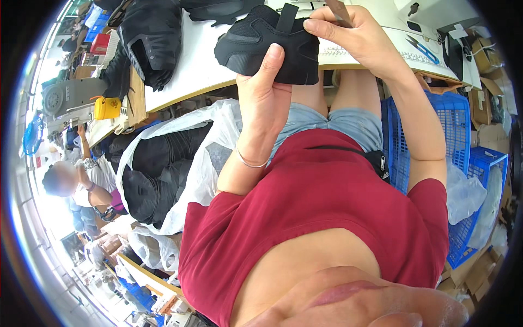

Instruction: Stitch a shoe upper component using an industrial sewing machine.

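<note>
A black shoe upper (259, 32) is held up over the front edge of the white worktable. My left hand (267, 82) is closed on it from below, thumb pressed against its near side. A short black pull tab (287, 17) sticks up from its top edge. At the upper's right end, my right hand (357, 41) is closed, with a flat brownish strip-like piece (340, 12) between its fingers; its kind I cannot tell. The right thumb tip is at the upper's top edge. Whether the fingers also pinch the upper is hidden.
Black shoe uppers (155, 32) are heaped on the table's left. Blue-handled snips (424, 50) and a ruler scale (336, 50) lie to the right. Below left stands a white plastic bag (218, 117) of black pieces; blue crates (455, 117) stand right. Another person (95, 185) sits far left.
</note>
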`<action>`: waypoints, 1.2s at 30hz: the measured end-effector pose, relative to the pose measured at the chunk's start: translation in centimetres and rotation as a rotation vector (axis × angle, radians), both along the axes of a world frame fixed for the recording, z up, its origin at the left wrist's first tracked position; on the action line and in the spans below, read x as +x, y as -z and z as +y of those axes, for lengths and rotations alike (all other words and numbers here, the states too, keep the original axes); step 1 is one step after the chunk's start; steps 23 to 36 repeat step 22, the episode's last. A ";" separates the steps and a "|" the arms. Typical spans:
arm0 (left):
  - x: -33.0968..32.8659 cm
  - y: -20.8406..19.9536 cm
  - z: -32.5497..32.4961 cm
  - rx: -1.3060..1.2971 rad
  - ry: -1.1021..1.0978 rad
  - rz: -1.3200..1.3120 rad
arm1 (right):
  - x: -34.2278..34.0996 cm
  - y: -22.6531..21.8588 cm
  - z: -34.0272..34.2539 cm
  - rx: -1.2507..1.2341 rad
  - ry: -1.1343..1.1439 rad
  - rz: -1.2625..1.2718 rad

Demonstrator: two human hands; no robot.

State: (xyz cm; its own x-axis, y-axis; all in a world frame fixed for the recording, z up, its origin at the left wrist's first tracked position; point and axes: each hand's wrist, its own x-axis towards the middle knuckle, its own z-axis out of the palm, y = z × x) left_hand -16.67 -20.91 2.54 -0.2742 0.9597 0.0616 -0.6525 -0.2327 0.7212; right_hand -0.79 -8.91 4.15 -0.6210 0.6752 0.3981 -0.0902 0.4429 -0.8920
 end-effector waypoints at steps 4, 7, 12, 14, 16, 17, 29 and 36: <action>0.1 -0.6 -0.1 0.012 -0.017 -0.022 | 0.5 -0.7 -0.4 -0.116 0.082 -0.136; 0.3 -1.0 -0.1 0.038 -0.034 -0.029 | -0.1 -1.3 -1.0 -0.170 0.040 -0.069; 0.6 -1.0 0.2 0.055 -0.060 0.015 | -1.1 -1.7 -2.1 -0.189 0.059 0.058; 0.7 -1.1 0.2 0.052 -0.068 0.017 | -0.8 -1.3 -1.4 -0.227 0.022 0.024; 0.6 -1.0 0.2 0.044 -0.071 0.053 | -0.9 -1.2 -1.3 -0.217 0.007 0.045; 0.4 -1.0 0.1 0.049 -0.082 0.056 | -0.9 -1.2 -1.3 -0.211 0.001 0.064; -3.2 -2.1 -0.1 0.047 -0.017 -0.087 | 0.9 -0.2 0.1 -0.121 -0.047 -0.040; -3.2 -2.1 -0.1 0.047 -0.017 -0.087 | 0.9 -0.2 0.1 -0.121 -0.047 -0.040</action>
